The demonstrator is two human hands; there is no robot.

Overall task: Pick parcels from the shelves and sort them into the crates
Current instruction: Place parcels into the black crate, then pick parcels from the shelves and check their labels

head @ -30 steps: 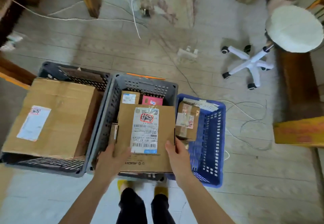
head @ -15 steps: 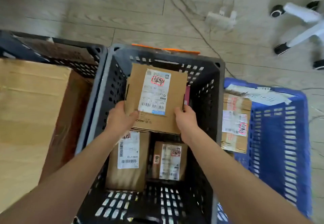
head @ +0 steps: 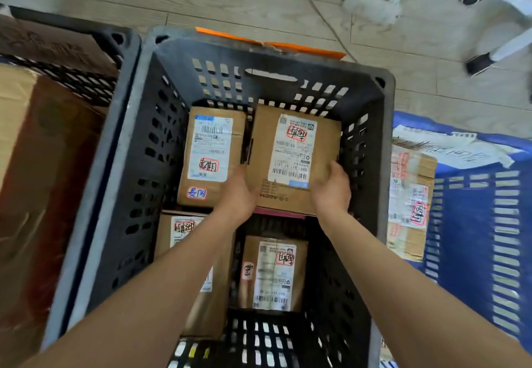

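Both hands clamp near edge of parcel [head: 293,157]: left hand [head: 239,195], right hand [head: 331,189]. Long axis runs away from person, toward far-right corner of grey crate [head: 385,143].

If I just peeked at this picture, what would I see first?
Two bare arms reaching down into the big dark grey crate in the middle, with the left hand and right hand holding a brown parcel at its far end. Three more labelled parcels lie in that crate. A bright blue crate stands on the right, and a large cardboard box fills the crate on the left.
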